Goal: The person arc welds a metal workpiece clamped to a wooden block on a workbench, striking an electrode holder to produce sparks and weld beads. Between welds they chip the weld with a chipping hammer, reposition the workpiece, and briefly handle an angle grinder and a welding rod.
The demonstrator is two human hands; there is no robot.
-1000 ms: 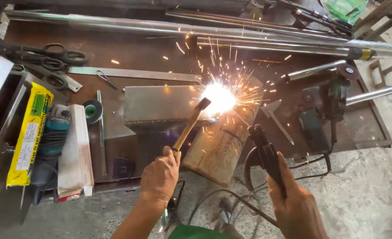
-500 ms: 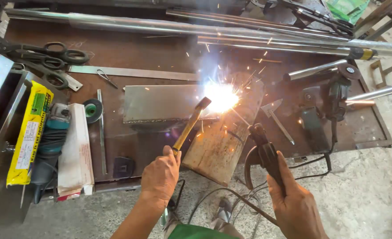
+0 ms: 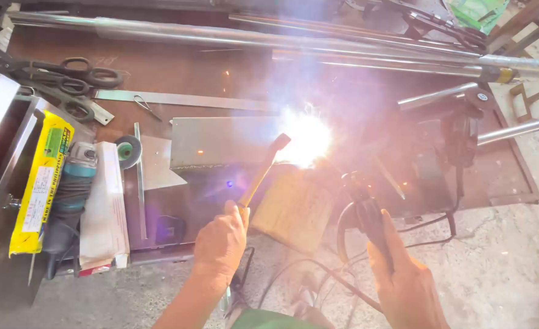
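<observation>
Two hands are seen reaching in from the near edge of the table (image 3: 178, 73). The left hand (image 3: 220, 240) is closed around the wooden handle of a hammer (image 3: 263, 170), which is held tilted, its dark head raised toward the arc. The right hand (image 3: 406, 277) is wrapped around the black electrode holder (image 3: 364, 210), from which a cable is looped down toward the floor. The rod tip is lost in glare.

A white welding flash (image 3: 306, 137) is located at the right end of a grey metal sheet (image 3: 220, 141), near the middle of the table, just beyond a wooden block (image 3: 294, 210) at the near edge.

Compared with half a second earlier, the flash has grown much brighter and a haze has spread over the right half of the table; the scattered sparks are no longer picked out. Both hands are found in nearly unchanged positions.

An angle grinder (image 3: 68, 189) and a yellow packet (image 3: 38, 183) are noted at the left edge, scissors (image 3: 80, 73) at the far left corner, and steel tubes (image 3: 251, 39) along the far edge.
</observation>
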